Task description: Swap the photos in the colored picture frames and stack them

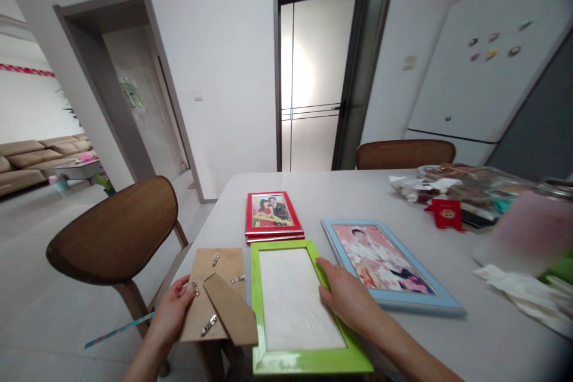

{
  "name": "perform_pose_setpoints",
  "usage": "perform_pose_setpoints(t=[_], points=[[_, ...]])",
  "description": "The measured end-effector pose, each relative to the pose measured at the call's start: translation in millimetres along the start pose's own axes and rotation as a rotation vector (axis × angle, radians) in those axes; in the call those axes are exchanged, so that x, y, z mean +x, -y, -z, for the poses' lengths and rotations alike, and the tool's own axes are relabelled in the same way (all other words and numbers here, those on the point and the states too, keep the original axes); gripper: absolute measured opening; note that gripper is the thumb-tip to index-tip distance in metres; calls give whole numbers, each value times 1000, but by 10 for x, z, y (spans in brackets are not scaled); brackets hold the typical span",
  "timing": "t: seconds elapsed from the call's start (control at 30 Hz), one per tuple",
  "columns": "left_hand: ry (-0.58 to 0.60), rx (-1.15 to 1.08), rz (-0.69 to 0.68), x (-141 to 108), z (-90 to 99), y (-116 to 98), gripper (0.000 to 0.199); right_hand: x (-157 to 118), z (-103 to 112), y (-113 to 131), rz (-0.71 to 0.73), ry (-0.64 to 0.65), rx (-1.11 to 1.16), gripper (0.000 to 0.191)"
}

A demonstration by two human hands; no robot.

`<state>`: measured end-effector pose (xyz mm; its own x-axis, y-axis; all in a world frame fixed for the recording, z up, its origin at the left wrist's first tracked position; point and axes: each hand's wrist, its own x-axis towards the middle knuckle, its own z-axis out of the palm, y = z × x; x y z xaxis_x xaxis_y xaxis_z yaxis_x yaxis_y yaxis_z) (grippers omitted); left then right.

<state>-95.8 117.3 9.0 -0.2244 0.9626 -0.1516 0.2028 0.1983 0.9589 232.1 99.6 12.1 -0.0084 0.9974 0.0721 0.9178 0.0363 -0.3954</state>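
Observation:
My left hand [172,305] is closed on the left edge of a brown photo frame backing board [192,325]. Small metal clips and a fold-out stand leg [230,310] are on the board's facing side. A bright green photo frame [308,361] lies to the right of the board, with a plain white sheet [298,298] inside its border. My right hand [342,289] grips the green frame's right side, thumb and fingers over the border. Just right of that hand, a light blue photo frame [403,301] with a pink-toned picture rests on the white table.
Beyond the green frame, red photo frames [275,231] are stacked. Plastic bags [483,182], a red packet [447,215], a pinkish container [514,230] and crumpled tissue [523,295] crowd the table's right side. Wooden chairs stand at left [116,233] and at the far side [405,154].

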Motion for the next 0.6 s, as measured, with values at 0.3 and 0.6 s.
perform_pose_setpoints(t=[0.3, 0.6], points=[[-121, 312, -425, -309, -430, -202, 46, -1, 237, 91, -235, 40, 751, 60], [325, 423, -1016, -1107, -1521, -502, 58, -103, 453, 295, -191, 126, 1314, 72]])
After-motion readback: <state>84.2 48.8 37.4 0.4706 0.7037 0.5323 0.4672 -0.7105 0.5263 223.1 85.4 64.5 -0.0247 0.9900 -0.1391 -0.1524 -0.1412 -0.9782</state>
